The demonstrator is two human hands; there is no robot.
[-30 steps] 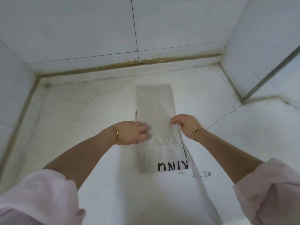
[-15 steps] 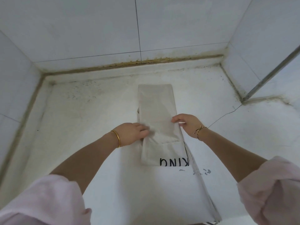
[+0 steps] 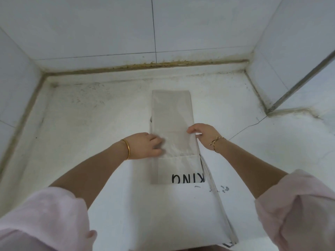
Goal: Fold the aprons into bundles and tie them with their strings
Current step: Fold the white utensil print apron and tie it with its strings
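White tiled bench [image 3: 90, 115]: left hand [image 3: 145, 144] presses the long beige folded cloth apron [image 3: 172, 124] flat; right hand [image 3: 204, 135] touches its right edge, grip unclear. Square both edges, then fold tight.

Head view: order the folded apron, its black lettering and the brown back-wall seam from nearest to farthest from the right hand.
1. Folded apron: the right hand holds its right edge.
2. Black lettering: on the apron's near end, toward the person.
3. Brown seam: farthest, at the back wall's foot.
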